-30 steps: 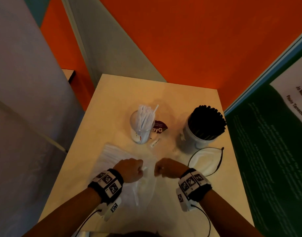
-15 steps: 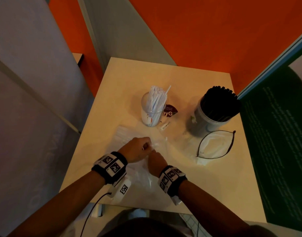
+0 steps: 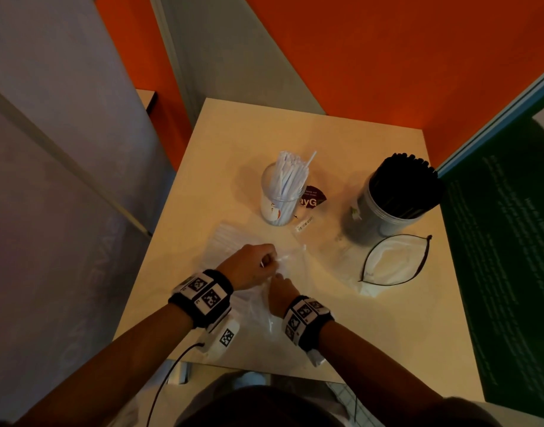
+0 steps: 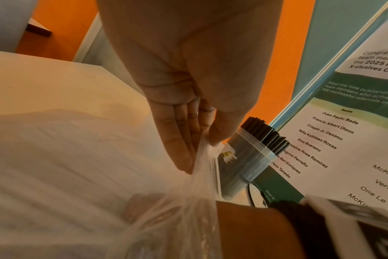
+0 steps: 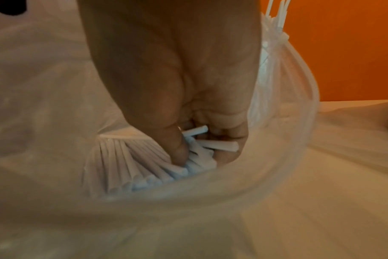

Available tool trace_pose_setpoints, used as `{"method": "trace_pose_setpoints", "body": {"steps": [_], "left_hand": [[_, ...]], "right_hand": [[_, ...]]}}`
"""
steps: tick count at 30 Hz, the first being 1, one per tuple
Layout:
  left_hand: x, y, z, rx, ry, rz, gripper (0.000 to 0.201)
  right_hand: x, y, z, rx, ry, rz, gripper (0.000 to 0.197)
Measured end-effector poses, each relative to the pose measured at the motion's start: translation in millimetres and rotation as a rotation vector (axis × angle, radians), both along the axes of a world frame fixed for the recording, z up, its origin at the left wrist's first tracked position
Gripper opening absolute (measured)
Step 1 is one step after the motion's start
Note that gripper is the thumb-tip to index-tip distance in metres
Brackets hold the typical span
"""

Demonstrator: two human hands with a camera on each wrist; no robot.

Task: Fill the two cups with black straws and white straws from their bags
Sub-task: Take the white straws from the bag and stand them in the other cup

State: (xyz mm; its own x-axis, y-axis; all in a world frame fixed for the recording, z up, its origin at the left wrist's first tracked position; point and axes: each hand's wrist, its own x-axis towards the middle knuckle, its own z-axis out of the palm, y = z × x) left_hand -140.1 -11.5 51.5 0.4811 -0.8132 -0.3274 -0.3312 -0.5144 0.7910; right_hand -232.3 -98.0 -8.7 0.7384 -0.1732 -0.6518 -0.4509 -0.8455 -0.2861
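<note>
White straws (image 5: pixel 144 161) lie in a bunch inside the clear bag (image 3: pixel 295 272) on the surface (image 3: pixel 264 134), right in front of us. Our right hand (image 5: pixel 188 136) is deep in the bag mouth, and its fingers (image 5: pixel 177 150) are curled around the near ends of the straws. The straws fan out and point away from this hand, further into the bag, so we think the pull must come back toward us, along their length, to slide them out.

Our left hand (image 4: pixel 188 136) pinches the rim of the bag between thumb and fingers and holds it up, so the mouth is open.

The cup with white straws (image 3: pixel 281 195) stands past the bag, on the far side of both hands. It already looks partly full. The cup of black straws (image 3: pixel 394 198) stands off to the right and looks packed. Our right hand is the one that has straws to carry over.
</note>
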Motion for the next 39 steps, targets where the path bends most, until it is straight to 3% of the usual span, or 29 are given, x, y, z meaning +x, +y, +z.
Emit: {"method": "trace_pose_setpoints", "body": {"steps": [10, 14, 17, 20, 23, 25, 27, 30, 32, 35, 39], "left_hand": [[3.4, -2.3, -5.9, 0.016, 0.028, -0.021, 0.009], [3.6, -7.0, -9.6, 0.118, -0.103, -0.095, 0.012], [-2.1, -14.2, -12.0, 0.198, -0.343, -0.177, 0.031], [-11.3, -27.3, -10.7, 0.084, -0.501, -0.235, 0.062], [-20.9, -47.4, -2.6, -0.044, -0.497, -0.324, 0.089], [-26.5, -63.7, 3.5, -0.125, -0.436, -0.345, 0.095], [-31.2, -79.7, 8.1, -0.164, -0.364, -0.317, 0.086], [-31.3, -93.6, 11.9, -0.186, -0.306, -0.228, 0.047], [-26.1, -95.0, 12.1, -0.218, -0.302, -0.204, 0.030], [-13.1, -89.0, 15.8, -0.259, -0.243, -0.113, 0.027], [-0.6, -82.0, 24.1, -0.373, -0.059, 0.081, 0.015]], "right_hand": [[1.3, -20.9, 21.3, 0.001, 0.085, 0.114, 0.045], [-8.3, -55.9, 49.1, -0.034, 0.128, 0.165, 0.038], [-18.6, -89.5, 83.9, -0.110, 0.178, 0.204, 0.035], [-25.9, -118.1, 128.1, -0.154, 0.233, 0.245, 0.036], [-27.2, -132.0, 173.6, -0.229, 0.269, 0.252, 0.034], [-26.0, -135.6, 197.8, -0.263, 0.278, 0.255, 0.033], [-24.4, -138.4, 215.0, -0.259, 0.264, 0.262, 0.034], [-21.1, -143.5, 234.8, -0.230, 0.216, 0.253, 0.032], [-17.9, -149.9, 245.6, -0.191, 0.132, 0.216, 0.031], [-12.1, -166.8, 250.3, -0.029, -0.205, 0.076, 0.047], [-10.5, -166.8, 229.4, 0.443, -0.718, -0.420, 0.082]]}}
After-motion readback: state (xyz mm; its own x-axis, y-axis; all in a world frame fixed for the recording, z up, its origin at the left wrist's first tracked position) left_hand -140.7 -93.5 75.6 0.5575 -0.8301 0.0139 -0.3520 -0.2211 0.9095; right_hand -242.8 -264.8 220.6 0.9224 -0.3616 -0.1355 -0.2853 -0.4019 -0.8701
